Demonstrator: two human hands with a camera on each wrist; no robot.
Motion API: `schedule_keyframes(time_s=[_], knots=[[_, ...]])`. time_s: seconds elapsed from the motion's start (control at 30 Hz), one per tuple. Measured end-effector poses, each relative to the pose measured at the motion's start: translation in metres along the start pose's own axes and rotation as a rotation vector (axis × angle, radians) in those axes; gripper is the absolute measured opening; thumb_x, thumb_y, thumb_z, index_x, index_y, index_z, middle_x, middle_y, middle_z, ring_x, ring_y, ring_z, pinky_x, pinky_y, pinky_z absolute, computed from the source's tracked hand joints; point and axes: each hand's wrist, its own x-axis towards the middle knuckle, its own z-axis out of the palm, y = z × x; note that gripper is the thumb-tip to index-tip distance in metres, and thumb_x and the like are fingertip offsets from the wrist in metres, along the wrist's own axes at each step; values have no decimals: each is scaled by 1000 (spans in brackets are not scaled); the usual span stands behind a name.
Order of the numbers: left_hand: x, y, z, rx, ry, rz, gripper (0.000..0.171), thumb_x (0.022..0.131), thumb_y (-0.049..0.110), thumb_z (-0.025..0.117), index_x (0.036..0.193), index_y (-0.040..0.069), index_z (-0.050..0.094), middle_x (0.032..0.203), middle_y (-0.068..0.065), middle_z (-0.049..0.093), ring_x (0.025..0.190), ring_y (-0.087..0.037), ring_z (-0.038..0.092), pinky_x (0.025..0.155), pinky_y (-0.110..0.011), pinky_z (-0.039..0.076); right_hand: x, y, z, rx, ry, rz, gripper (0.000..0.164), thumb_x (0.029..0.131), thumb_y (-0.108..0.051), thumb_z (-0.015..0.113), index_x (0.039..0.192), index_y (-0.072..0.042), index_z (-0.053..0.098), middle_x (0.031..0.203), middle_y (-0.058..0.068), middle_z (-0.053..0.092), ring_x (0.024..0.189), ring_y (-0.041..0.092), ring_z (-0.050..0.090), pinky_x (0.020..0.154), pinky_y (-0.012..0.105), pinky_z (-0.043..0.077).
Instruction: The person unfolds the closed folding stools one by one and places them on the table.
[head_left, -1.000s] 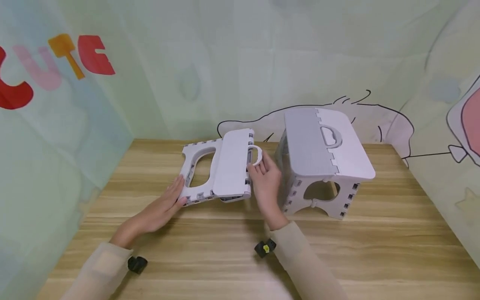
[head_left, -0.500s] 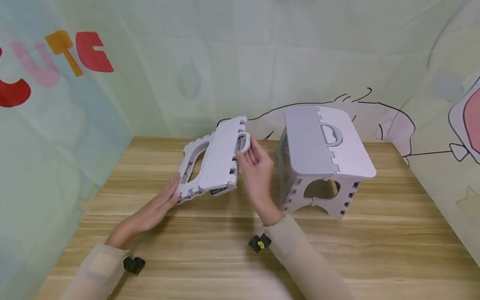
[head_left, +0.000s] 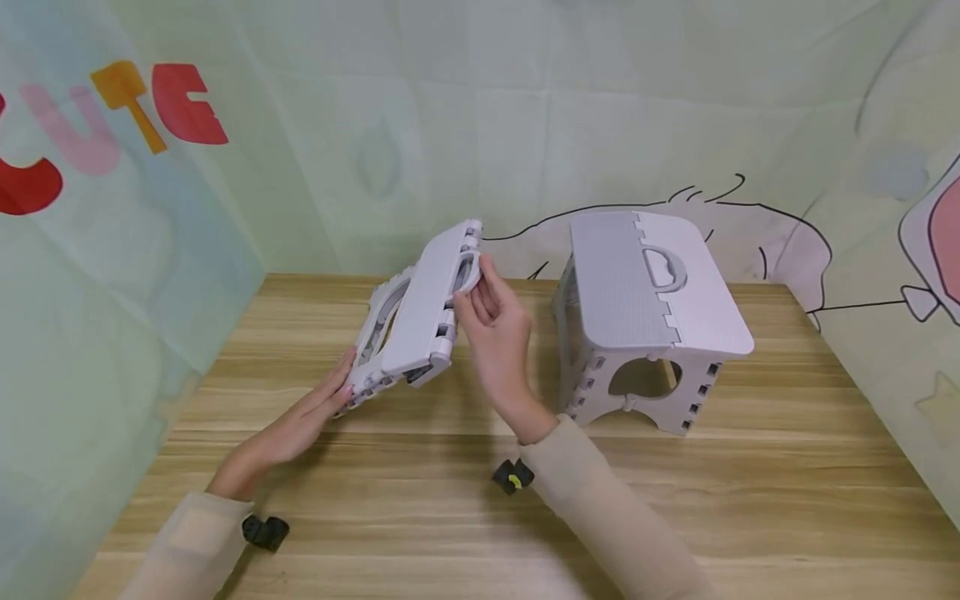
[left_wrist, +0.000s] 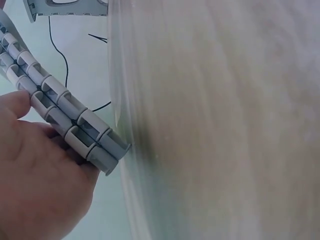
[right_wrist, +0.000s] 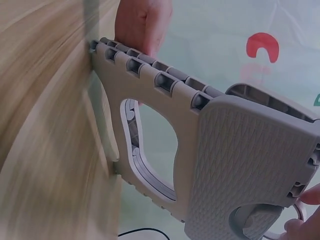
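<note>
A grey and white folding step stool [head_left: 426, 304], folded flat, slants upward in the head view, its foot end low at the tabletop and its handle end raised. My right hand [head_left: 501, 354] pinches the loop handle [head_left: 471, 275] between thumb and fingers. Along the near lower edge lies my left hand [head_left: 300, 421], its fingers straight and touching the leg panel; some of them are hidden in the left wrist view behind the hinged edge [left_wrist: 65, 102]. The textured seat panel [right_wrist: 245, 150] and the leg panel with its oval opening show in the right wrist view.
A second folding stool [head_left: 626, 279] stands unfolded on the wooden table [head_left: 390, 517], just right of my right hand. Behind the table hangs a printed cloth backdrop [head_left: 465, 133], which also covers both sides.
My right hand has moved up and left with the handle, so the folded stool has tilted from nearly flat to steeper. My left hand has shifted slightly left and stays against the lower edge.
</note>
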Motion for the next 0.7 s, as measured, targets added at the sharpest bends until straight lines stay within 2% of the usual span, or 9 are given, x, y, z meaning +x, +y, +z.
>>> schedule_keyframes(time_s=[0.17,0.3,0.5,0.57,0.63,0.7], knots=[[-2,-3,-2,-71,4,7,59,111,21,30,159,6,0,163,-22,-9,147,-44,-10,117,-58,-5,2,-3,5,-20,-45,-29,60,92,11,63,146,10,37,154,20,34,137,23,43,105,26,43],[-2,-6,-3,-123,5,17,59,111,20,30,159,6,0,163,-22,-8,147,-44,-9,119,-51,-5,6,-6,10,-76,-88,-61,59,93,7,64,146,8,39,154,20,35,137,19,44,106,25,43],[-3,-9,-5,-173,-4,61,57,110,17,28,159,5,1,163,-24,-7,146,-46,-8,116,-21,3,13,-10,17,-212,-153,-128,55,95,2,65,145,9,42,153,22,34,136,15,43,104,22,43],[-3,-10,-5,-186,-6,66,56,110,16,27,159,5,1,162,-25,-6,146,-47,-7,118,-25,3,15,-11,19,-243,-171,-139,54,95,1,65,144,9,42,153,23,35,136,14,42,103,21,43],[-3,-10,-6,-204,-6,58,56,110,17,27,159,5,1,162,-26,-6,145,-48,-7,120,-40,1,17,-13,21,-274,-186,-147,54,96,0,64,144,9,43,152,23,35,136,13,42,103,20,43],[-4,-10,-7,-213,-1,48,56,110,17,26,158,4,1,162,-27,-5,145,-51,-5,118,-58,-2,19,-15,23,-306,-202,-159,53,96,-1,64,144,9,43,152,23,36,136,13,42,103,20,43]])
